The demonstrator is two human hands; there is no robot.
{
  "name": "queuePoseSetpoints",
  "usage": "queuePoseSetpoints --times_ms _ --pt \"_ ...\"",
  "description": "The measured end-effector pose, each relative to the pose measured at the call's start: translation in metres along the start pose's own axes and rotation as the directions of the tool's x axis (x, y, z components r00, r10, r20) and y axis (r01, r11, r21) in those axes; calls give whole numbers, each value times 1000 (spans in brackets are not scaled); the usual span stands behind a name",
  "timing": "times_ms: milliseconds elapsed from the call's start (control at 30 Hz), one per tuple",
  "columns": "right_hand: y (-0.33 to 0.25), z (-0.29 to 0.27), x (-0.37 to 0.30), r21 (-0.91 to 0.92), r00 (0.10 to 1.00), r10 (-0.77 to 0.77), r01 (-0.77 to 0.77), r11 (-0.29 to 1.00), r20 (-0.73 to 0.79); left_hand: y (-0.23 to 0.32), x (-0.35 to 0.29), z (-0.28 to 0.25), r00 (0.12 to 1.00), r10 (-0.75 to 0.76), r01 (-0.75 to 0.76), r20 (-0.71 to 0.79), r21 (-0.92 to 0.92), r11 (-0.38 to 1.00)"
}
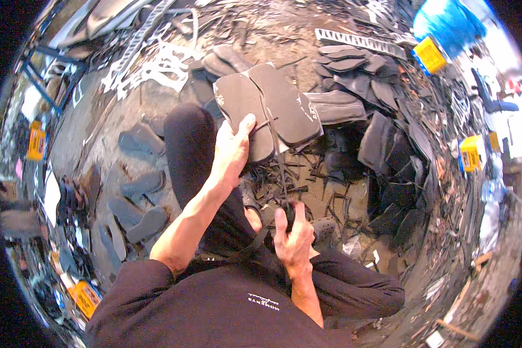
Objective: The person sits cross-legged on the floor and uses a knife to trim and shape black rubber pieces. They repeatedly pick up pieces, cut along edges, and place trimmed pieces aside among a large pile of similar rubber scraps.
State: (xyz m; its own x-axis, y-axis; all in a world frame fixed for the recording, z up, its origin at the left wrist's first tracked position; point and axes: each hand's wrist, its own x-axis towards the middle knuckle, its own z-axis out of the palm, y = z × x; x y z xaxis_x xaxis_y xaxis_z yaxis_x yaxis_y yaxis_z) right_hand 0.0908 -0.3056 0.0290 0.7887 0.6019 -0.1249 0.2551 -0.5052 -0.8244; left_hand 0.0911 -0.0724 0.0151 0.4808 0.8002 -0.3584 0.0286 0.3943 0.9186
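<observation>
My left hand (pixel 234 146) grips the near left edge of a dark grey foam sheet (pixel 242 95), thumb on top and fingers hidden beneath. Side by side with it lies another rounded sole-shaped foam piece (pixel 289 103) with white marks at its right edge; a narrow gap runs between them. Closed around a dark handle (pixel 289 212), my right hand (pixel 296 238) holds a long, thin, knife-like tool. Its slender blade (pixel 282 165) points away from me and reaches the foam near the gap. Whether the blade is in the foam I cannot tell.
Stacks of dark foam soles (pixel 383 145) curve along the right; loose soles (pixel 139 223) lie at the left. Thin black offcuts (pixel 336 200) litter the ground. White lattice scrap (pixel 156 66), a blue bag (pixel 449 26) and yellow boxes (pixel 471 154) stand farther out.
</observation>
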Motion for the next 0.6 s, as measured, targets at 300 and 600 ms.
queuePoseSetpoints --times_ms 300,600 --pt "8 4 -49 -44 999 37 -36 998 10 -11 -47 -16 995 99 -100 -16 -102 990" --pt "2 30 36 49 995 -67 63 997 72 -4 -66 -8 998 62 -57 28 -153 987"
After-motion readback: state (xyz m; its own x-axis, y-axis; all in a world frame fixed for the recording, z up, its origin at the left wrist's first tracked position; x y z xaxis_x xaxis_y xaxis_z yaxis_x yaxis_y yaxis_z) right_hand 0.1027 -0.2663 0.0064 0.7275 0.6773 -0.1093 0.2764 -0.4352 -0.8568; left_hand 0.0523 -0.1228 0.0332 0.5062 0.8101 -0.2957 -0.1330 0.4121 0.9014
